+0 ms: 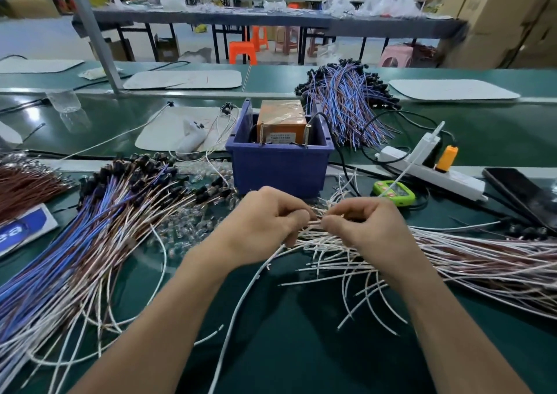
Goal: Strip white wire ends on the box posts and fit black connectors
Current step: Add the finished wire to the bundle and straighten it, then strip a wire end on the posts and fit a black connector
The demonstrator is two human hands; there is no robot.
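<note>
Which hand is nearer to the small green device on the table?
Right. The right hand pinches white wires just below and left of the green device; the left hand holds them farther left, in front of the blue bin.

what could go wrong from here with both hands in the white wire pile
The left hand and right hand pinch thin white wires in a tangled loose pile; pulling one free may drag neighbours along. Beside the left forearm lie small clear bulbs that might get swept or crushed.
</note>
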